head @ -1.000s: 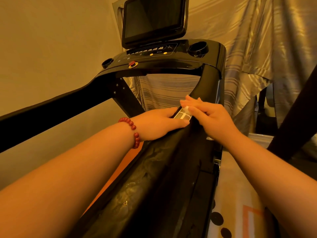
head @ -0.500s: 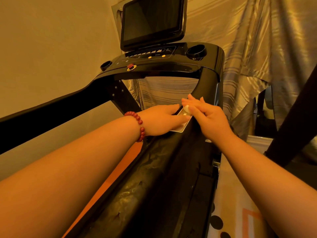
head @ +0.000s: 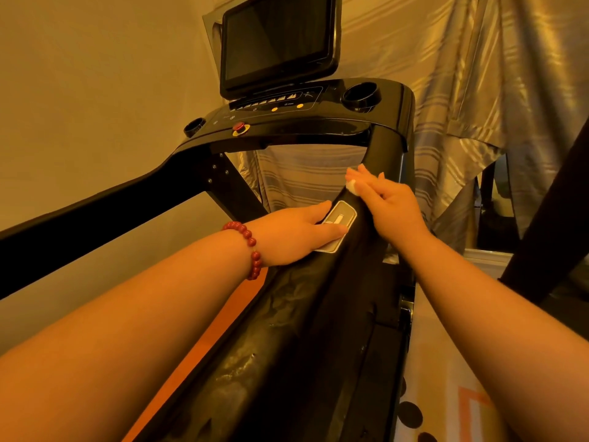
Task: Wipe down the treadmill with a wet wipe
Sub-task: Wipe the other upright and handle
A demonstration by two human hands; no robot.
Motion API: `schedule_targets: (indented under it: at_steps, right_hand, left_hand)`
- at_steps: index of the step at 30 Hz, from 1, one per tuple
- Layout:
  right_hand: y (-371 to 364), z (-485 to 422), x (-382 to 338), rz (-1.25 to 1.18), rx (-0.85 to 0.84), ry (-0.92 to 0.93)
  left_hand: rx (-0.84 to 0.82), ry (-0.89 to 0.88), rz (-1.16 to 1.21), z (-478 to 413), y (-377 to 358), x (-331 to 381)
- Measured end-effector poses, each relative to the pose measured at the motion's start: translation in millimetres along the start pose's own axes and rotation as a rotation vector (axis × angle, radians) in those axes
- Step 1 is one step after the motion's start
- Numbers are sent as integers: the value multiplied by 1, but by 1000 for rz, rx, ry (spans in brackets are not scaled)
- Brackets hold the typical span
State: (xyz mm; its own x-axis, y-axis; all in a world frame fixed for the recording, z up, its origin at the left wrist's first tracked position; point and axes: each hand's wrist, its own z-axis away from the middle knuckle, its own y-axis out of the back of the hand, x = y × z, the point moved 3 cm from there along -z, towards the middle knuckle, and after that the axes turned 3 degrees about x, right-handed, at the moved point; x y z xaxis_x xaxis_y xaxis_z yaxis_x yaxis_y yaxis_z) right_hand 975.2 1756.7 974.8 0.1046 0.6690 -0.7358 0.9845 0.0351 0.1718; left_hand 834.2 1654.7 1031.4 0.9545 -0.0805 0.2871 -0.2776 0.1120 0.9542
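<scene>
Where the right handrail of the glossy black treadmill (head: pixel 287 362) rises toward the console, the small white crumpled wet wipe (head: pixel 351 186) sits against the rail, just beyond the silver oblong sensor plate (head: pixel 340 217). The wipe is bunched into a wad, and only a small part of it shows past the fingertips. The right hand (head: pixel 393 212) holds it pressed to the rail, with the fingers closed over it.

The left hand (head: pixel 294 236) rests on the same rail nearer the camera. Its fingers are stretched forward and its thumb lies across the near end of the plate. A red beaded bracelet (head: pixel 250 248) circles that wrist.

Compared with half a second ago, the right hand and wipe have moved farther up the rail, off the plate. More of the plate is now exposed. The left hand has kept its place.

Two round black cup holders are set into the console, one at the far right (head: pixel 361 96) and one at the far left (head: pixel 194 126). Their interiors are dark and their contents cannot be made out.
</scene>
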Motion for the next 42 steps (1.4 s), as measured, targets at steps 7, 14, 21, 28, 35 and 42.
schedule_targets:
  at_steps: [7, 14, 21, 28, 35, 42]
  right_hand:
    - [-1, -1, -1, -34, 10, -47]
    - [10, -26, 19, -2, -21, -44]
    - [0, -14, 8, -19, -90, 46]
    - [8, -40, 22, 22, -52, -37]
    - [0, -15, 10, -35, -186, 101]
    - [8, -56, 24, 11, -122, -52]
  left_hand:
    - [-8, -46, -29, -7, 7, 9]
    - [23, 9, -38, -29, 9, 20]
    - [13, 12, 9, -33, 4, 14]
    - [21, 35, 39, -35, 3, 11]
    - [42, 0, 50, -34, 4, 12]
    - [24, 17, 20, -39, 2, 5]
